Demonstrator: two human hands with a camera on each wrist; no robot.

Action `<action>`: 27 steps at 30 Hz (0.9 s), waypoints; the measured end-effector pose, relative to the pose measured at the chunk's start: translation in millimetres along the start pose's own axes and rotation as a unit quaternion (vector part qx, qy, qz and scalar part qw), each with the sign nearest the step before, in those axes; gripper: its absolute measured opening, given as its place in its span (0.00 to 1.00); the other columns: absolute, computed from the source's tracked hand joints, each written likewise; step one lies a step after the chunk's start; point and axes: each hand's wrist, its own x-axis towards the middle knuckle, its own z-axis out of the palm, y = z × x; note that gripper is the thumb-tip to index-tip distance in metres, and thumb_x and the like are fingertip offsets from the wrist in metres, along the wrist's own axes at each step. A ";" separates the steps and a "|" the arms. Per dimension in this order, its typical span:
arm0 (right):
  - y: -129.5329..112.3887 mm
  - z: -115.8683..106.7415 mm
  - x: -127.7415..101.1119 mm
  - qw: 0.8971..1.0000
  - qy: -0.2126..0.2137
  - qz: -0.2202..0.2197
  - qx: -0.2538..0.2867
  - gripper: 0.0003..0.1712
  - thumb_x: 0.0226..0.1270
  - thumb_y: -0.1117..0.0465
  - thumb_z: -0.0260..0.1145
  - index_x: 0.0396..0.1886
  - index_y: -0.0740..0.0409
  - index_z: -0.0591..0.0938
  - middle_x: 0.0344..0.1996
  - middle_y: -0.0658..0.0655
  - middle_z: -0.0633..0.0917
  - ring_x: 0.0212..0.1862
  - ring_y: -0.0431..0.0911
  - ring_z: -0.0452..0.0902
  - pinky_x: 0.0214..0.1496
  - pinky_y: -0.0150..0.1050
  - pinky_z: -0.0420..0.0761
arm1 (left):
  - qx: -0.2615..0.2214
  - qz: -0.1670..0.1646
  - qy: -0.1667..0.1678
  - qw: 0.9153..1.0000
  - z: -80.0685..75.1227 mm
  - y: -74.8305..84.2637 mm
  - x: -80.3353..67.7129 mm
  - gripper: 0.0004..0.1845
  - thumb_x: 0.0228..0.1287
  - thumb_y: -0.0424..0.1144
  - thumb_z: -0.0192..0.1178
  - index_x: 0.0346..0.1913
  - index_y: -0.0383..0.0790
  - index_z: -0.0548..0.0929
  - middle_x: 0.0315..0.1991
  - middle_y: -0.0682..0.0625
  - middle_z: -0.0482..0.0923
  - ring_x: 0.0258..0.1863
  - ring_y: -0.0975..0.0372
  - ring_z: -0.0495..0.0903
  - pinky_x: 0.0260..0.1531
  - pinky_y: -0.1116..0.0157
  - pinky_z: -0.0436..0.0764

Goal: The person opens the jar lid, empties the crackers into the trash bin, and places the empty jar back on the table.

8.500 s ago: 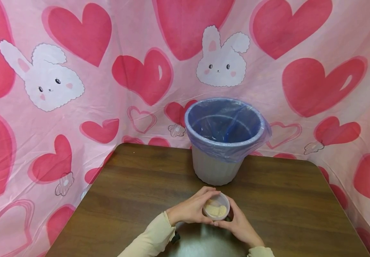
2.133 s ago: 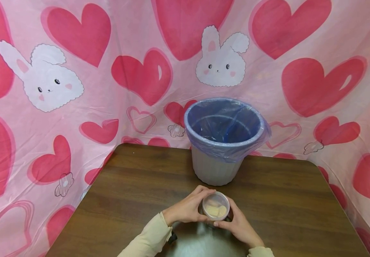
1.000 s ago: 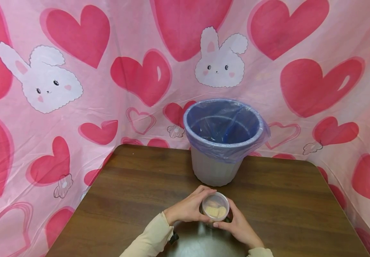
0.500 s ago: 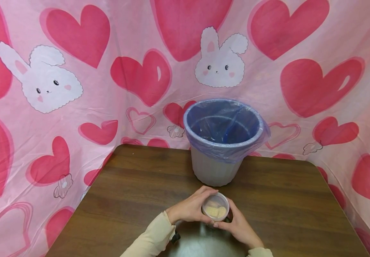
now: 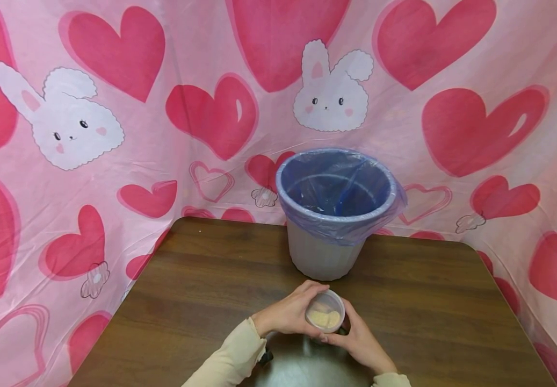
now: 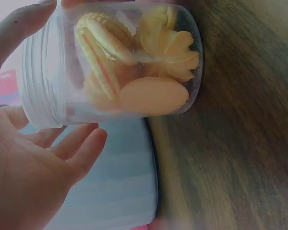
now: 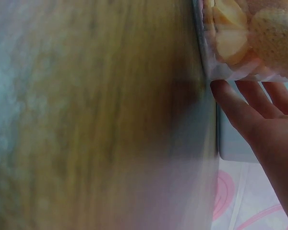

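A clear plastic jar (image 5: 325,318) stands upright on the table, between both hands. Through its wall in the left wrist view show pale biscuits (image 6: 153,96): an oval one, a flower-shaped one and a sandwich cracker. My left hand (image 5: 288,313) grips the jar's ribbed top (image 6: 43,72), thumb on the near side and fingers on the far side. From the other side my right hand (image 5: 362,338) holds the jar's body low down; its fingers (image 7: 235,103) touch the wall in the right wrist view. Whether the ribbed top is a lid or a threaded neck, I cannot tell.
Just behind the jar stands a pale bin (image 5: 324,258) with a blue plastic liner (image 5: 336,228) folded over its rim. The dark wood-grain table (image 5: 201,279) spreads around it. A pink curtain (image 5: 268,32) with hearts and rabbits hangs close behind and at the sides.
The left hand has shifted slightly to and fro at the jar's top, now a little further right than a second ago. Jar, right hand and bin stay essentially in place.
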 end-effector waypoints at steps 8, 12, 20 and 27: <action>-0.4 0.1 0.5 1.000 -0.002 0.003 0.002 0.52 0.47 0.58 0.79 0.71 0.46 0.61 0.67 0.53 0.69 0.64 0.40 0.68 0.60 0.25 0.70 | -0.002 -0.001 -0.003 1.000 0.5 1.7 1.8 0.51 0.45 0.45 0.76 0.72 0.45 0.60 0.66 0.49 0.62 0.62 0.63 0.66 0.60 0.69 0.71; 0.2 -0.8 1.2 1.000 -0.003 -0.003 0.001 0.51 0.47 0.58 0.79 0.71 0.45 0.61 0.67 0.52 0.69 0.64 0.39 0.68 0.60 0.25 0.70 | -0.009 0.000 -0.005 1.000 0.9 2.4 2.9 0.51 0.45 0.45 0.76 0.72 0.46 0.60 0.66 0.50 0.61 0.62 0.64 0.65 0.60 0.69 0.70; 2.6 -2.8 2.0 1.000 -0.013 -0.017 0.000 0.52 0.50 0.58 0.77 0.72 0.50 0.59 0.68 0.59 0.67 0.66 0.51 0.66 0.59 0.25 0.71 | -0.009 0.005 -0.006 1.000 3.0 1.1 4.0 0.51 0.45 0.49 0.76 0.73 0.48 0.59 0.66 0.50 0.60 0.62 0.64 0.65 0.59 0.70 0.70; 3.5 -2.9 1.4 1.000 -0.016 -0.023 -0.001 0.51 0.50 0.58 0.77 0.72 0.51 0.59 0.69 0.61 0.66 0.67 0.54 0.64 0.59 0.25 0.70 | -0.016 0.003 -0.009 1.000 3.8 2.1 3.3 0.52 0.45 0.49 0.76 0.73 0.48 0.59 0.67 0.50 0.59 0.64 0.63 0.64 0.61 0.69 0.69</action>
